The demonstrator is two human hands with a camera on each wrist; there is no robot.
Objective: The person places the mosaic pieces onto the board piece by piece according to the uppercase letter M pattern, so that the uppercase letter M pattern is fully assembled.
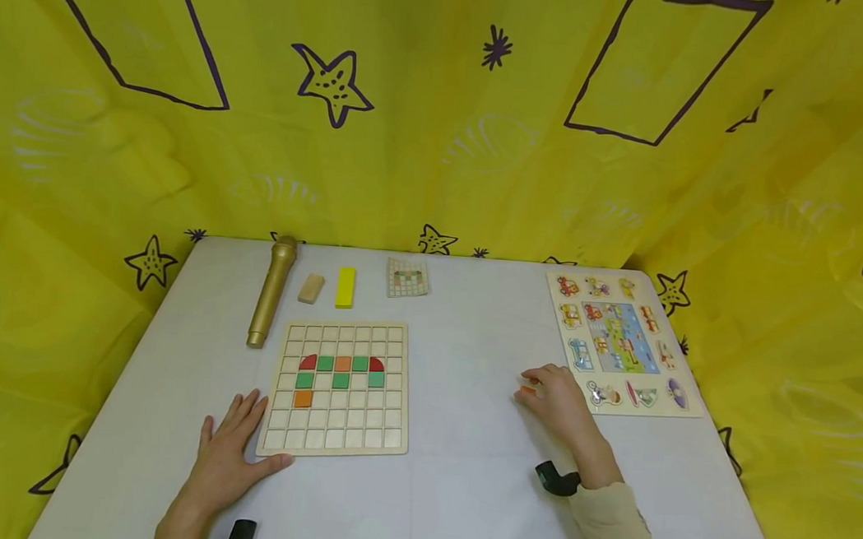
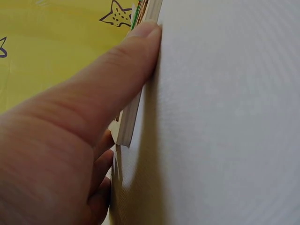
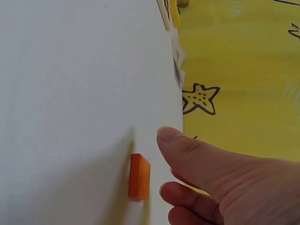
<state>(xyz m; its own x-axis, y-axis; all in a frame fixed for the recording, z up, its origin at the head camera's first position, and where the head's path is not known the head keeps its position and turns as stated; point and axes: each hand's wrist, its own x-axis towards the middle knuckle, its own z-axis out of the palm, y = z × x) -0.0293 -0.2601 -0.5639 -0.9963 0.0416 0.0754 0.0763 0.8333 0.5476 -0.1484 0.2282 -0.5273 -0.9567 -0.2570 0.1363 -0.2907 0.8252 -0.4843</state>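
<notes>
A square wooden grid board (image 1: 332, 441) holds green, orange and red tiles, the red ones rounded at one corner. My left hand (image 1: 225, 463) rests at its near left corner, fingers spread along the left side and thumb on the front edge. In the left wrist view the thumb (image 2: 117, 65) presses along the board's side (image 2: 133, 117). Over on the right, my right hand (image 1: 560, 405) hovers around a small orange block (image 3: 139, 178) lying on the white cloth. Thumb and fingers are parted on either side of the block, with gaps showing between them and it.
Behind the board lie a gold microphone-shaped stick (image 1: 273, 293), a plain wooden block (image 1: 311, 288), a yellow block (image 1: 345, 287) and a small pattern card (image 1: 407, 279). A picture puzzle board (image 1: 570, 311) lies at the right. Yellow curtains (image 1: 408, 169) surround the table.
</notes>
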